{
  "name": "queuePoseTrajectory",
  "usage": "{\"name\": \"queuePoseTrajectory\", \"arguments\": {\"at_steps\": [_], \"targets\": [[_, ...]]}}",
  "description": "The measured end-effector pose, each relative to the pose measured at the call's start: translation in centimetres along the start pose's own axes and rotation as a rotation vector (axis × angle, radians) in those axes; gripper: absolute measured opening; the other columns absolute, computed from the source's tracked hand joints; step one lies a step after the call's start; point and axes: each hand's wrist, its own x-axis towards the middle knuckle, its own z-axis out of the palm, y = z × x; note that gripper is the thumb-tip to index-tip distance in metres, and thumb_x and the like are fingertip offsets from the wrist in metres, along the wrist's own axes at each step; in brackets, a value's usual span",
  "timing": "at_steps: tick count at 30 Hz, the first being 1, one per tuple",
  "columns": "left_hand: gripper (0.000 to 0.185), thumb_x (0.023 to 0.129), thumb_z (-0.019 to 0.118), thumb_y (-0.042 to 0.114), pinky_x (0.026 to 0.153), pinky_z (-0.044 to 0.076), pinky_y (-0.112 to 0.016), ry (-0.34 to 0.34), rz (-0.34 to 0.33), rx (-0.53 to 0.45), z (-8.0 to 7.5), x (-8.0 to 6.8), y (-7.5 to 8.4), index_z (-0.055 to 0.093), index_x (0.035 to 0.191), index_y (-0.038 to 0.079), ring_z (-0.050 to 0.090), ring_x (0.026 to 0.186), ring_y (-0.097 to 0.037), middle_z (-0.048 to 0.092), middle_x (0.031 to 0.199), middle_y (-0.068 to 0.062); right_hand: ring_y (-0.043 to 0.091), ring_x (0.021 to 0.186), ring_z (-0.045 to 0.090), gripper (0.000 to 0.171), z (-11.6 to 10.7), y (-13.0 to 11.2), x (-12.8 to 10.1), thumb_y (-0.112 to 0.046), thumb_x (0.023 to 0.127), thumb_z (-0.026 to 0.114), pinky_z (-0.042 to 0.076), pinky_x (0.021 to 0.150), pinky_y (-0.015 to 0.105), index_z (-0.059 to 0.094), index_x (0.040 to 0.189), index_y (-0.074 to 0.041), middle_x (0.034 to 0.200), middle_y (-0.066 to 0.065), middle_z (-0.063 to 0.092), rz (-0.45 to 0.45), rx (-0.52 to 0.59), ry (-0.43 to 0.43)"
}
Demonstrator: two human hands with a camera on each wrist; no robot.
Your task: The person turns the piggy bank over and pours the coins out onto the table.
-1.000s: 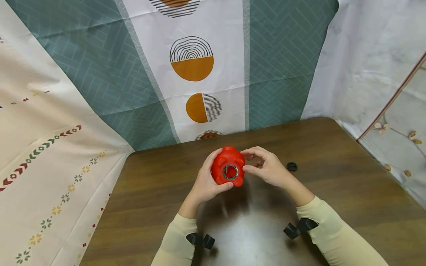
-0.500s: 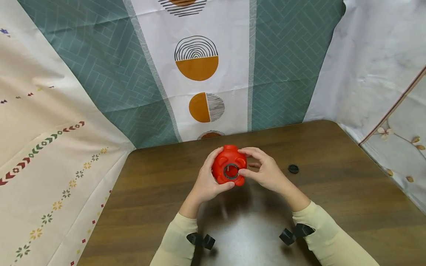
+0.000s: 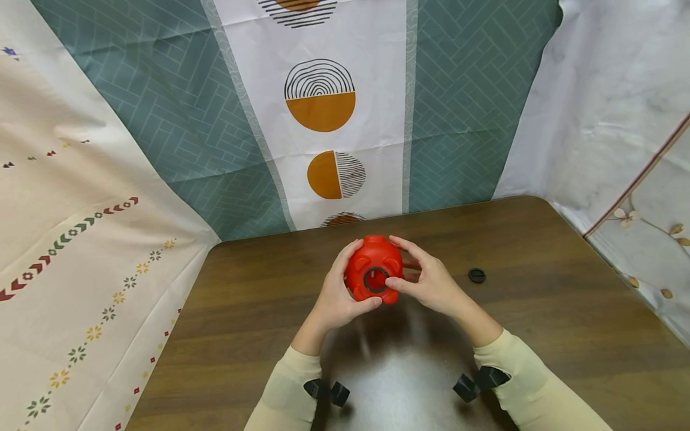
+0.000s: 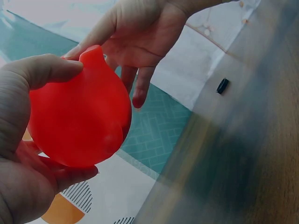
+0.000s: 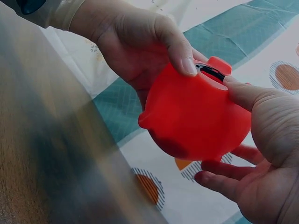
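Observation:
Raised over the table is a red, round piggy bank (image 3: 372, 260) with stubby feet, its underside turned up toward the head camera. A dark ring (image 5: 211, 72) lines the round hole in that underside. My left hand (image 3: 336, 299) grips the bank's left side, thumb near a lower foot and fingers along the far side. On the other side my right hand (image 3: 431, 281) holds it, the thumb at the rim of the hole and the fingers spread behind the body. A black round plug (image 3: 477, 275) lies on the table to the right.
The brown wooden table (image 3: 259, 305) extends on both sides of the hands. Patterned cloths hang behind it, with a teal and white one (image 3: 447, 120) at the back. Black wrist cameras (image 3: 466, 388) sit on both sleeves.
My right thumb has moved left onto the hole's rim, and the right fingers have closed in around the bank. The bank has tilted slightly. The plug stays put on the table.

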Motion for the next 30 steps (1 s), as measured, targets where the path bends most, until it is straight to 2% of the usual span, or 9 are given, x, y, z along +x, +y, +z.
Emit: {"name": "queuePoseTrajectory", "arguments": {"at_steps": [9, 13, 16, 20, 23, 26, 30], "targets": [[0.089, 0.072, 0.078, 0.000, 0.093, 0.051, -0.042, -0.022, -0.005, -0.056, 0.1, -0.1, -0.2, 0.028, 0.146, 0.003, 0.050, 0.118, -0.023, 0.042, 0.139, -0.010, 0.028, 0.111, 0.060, 0.075, 0.0, -0.1, -0.1, -0.023, 0.083, 0.077, 0.055, 0.086, 0.039, 0.038, 0.146, -0.031, 0.135, 0.002, 0.051, 0.014, 0.031, -0.041], [0.090, 0.072, 0.077, -0.001, 0.092, 0.050, -0.046, -0.035, 0.001, -0.074, 0.2, -0.1, -0.3, 0.027, 0.147, 0.003, 0.050, 0.118, -0.024, 0.041, 0.140, -0.011, 0.029, 0.114, 0.057, 0.078, 0.0, 0.0, -0.1, -0.020, 0.084, 0.076, 0.054, 0.086, 0.039, 0.033, 0.148, -0.033, 0.137, 0.002, 0.047, 0.009, 0.093, -0.075], [0.091, 0.072, 0.077, -0.001, 0.093, 0.050, -0.046, -0.052, 0.005, -0.076, 0.2, -0.1, -0.2, 0.026, 0.147, 0.003, 0.048, 0.120, -0.025, 0.038, 0.144, -0.012, 0.031, 0.116, 0.054, 0.082, 0.1, 0.0, 0.0, -0.015, 0.084, 0.075, 0.055, 0.084, 0.036, 0.028, 0.150, -0.032, 0.139, 0.004, 0.044, 0.000, 0.142, -0.105], [0.092, 0.072, 0.076, -0.001, 0.093, 0.050, -0.047, -0.069, 0.003, -0.078, 0.3, -0.1, -0.1, 0.024, 0.148, 0.003, 0.047, 0.122, -0.026, 0.033, 0.147, -0.012, 0.033, 0.115, 0.054, 0.083, 0.1, -1.9, -0.2, -0.008, 0.084, 0.073, 0.056, 0.081, 0.033, 0.026, 0.151, -0.021, 0.137, 0.009, 0.045, 0.012, 0.144, -0.103], [0.093, 0.073, 0.077, 0.000, 0.091, 0.050, -0.050, -0.078, -0.003, -0.081, 0.2, -0.1, 0.0, 0.023, 0.148, 0.004, 0.047, 0.120, -0.026, 0.037, 0.143, -0.012, 0.034, 0.113, 0.055, 0.080, 0.0, -3.5, -0.4, -0.005, 0.084, 0.072, 0.056, 0.080, 0.034, 0.028, 0.151, -0.014, 0.134, 0.012, 0.047, 0.022, 0.120, -0.091], [0.094, 0.073, 0.078, 0.001, 0.089, 0.051, -0.050, -0.086, -0.007, -0.066, 0.1, -0.1, 0.0, 0.023, 0.149, 0.006, 0.048, 0.119, -0.025, 0.042, 0.138, -0.011, 0.034, 0.113, 0.055, 0.079, 0.0, -3.8, -0.5, -0.006, 0.084, 0.072, 0.057, 0.079, 0.033, 0.029, 0.150, -0.014, 0.133, 0.011, 0.048, 0.018, 0.098, -0.081], [0.096, 0.073, 0.079, 0.002, 0.089, 0.053, -0.039, -0.093, -0.024, -0.037, 0.0, -0.2, 0.1, 0.022, 0.150, 0.008, 0.049, 0.118, -0.024, 0.044, 0.136, -0.010, 0.034, 0.113, 0.055, 0.078, 0.1, -3.9, -0.6, -0.007, 0.084, 0.073, 0.057, 0.078, 0.032, 0.031, 0.149, -0.015, 0.133, 0.012, 0.049, 0.019, 0.079, -0.065]]}}
